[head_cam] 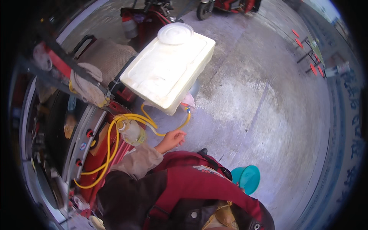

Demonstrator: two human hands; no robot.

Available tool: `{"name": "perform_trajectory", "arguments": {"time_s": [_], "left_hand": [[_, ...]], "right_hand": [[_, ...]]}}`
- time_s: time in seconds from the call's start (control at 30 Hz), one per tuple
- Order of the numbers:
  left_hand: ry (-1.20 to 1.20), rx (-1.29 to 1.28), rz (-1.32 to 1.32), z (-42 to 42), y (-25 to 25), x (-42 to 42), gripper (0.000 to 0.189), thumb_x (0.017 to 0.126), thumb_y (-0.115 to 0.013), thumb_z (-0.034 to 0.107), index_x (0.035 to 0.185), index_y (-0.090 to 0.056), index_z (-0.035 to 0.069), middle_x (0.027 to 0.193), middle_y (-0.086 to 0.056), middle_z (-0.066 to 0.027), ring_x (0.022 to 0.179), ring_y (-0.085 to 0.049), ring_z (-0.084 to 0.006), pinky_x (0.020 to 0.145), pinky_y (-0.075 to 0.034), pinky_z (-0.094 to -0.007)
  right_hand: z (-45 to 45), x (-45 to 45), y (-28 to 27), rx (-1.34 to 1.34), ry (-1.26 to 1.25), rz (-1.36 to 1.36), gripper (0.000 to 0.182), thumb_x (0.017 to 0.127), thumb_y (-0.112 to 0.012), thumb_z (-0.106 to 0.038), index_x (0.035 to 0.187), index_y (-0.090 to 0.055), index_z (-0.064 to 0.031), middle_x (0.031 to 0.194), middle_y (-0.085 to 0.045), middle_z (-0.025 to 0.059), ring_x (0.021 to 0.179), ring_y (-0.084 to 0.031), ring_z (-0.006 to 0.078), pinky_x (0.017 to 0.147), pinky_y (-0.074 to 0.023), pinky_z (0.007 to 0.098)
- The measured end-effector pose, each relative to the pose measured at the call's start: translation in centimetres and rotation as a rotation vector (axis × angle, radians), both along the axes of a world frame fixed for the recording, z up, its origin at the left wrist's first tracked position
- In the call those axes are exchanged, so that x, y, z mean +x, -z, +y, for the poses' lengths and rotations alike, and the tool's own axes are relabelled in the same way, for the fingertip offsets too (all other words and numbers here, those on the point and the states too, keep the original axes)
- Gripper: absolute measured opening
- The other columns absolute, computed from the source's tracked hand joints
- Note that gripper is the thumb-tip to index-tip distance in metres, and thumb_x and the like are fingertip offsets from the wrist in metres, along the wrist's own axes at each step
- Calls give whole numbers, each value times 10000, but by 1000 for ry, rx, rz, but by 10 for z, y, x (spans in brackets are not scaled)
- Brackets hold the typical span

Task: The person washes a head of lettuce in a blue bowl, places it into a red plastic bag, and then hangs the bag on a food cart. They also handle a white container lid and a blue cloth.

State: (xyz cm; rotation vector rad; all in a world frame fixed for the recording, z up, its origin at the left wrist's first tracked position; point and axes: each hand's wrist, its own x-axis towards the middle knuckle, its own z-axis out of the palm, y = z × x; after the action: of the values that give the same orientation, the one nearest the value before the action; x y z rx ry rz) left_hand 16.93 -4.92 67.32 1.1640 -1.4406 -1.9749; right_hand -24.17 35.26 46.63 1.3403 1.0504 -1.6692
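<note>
My left hand [173,139] is held out before my apron, fingers loosely bent, with nothing seen in it. Beside it runs a yellow hose [184,124] with a blue fitting, and a clear plastic bottle [132,132] with a yellow cap hangs near the wrist. On the other side, my right hand [241,187] is mostly hidden behind the apron; its fingers grip the rim of a teal plastic bucket [249,178]. The bucket is tilted and its inside is partly visible. Ahead of me stands a white foam box [169,69] with a round translucent lid [176,33] on top.
A red cart with a metal-edged griddle [86,141] and red knobs is close on my left. Cloths [87,83] hang from its frame. Under the foam box, part of a grey rounded vessel [194,89] shows. Motor scooters [227,5] and a table with red stools [313,54] stand farther off.
</note>
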Motion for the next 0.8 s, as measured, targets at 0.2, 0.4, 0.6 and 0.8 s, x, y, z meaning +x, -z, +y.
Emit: {"name": "perform_trajectory", "arguments": {"time_s": [0.2,0.4,0.6,0.8], "left_hand": [[-85,-35,43,-32,-40,-69,209,842,-439,149,997,-510,27,754,-542,-40,611,-528,-95,488,-410,-196],[-423,-149,51,-137,-89,-80,290,827,-449,181,1074,-454,28,773,-534,-51,613,-535,-109,457,-402,-205],[-784,-429,-430,-298,-47,-46,331,773,-523,205,1025,-499,-8,768,-571,-99,506,-556,-147,450,-429,-250],[-1131,-308,-689,-424,1,-15,473,723,-578,284,1044,-490,-53,771,-600,-156,479,-564,-197,543,-465,-301]], "right_hand": [[-77,-78,11,-57,-311,13,376,806,-353,-176,1084,-384,74,1133,-408,270,985,-468,313,564,-518,285],[-151,-143,15,-109,-471,18,366,802,-355,-173,1048,-388,97,1131,-406,278,936,-507,296,563,-509,272],[-253,-192,8,-132,-783,267,358,775,-354,-120,1051,-373,109,1056,-451,278,835,-553,261,572,-493,252],[-377,-227,-58,-45,-720,162,396,769,-364,-116,1100,-333,99,1065,-451,290,845,-550,281,534,-475,229]]}}
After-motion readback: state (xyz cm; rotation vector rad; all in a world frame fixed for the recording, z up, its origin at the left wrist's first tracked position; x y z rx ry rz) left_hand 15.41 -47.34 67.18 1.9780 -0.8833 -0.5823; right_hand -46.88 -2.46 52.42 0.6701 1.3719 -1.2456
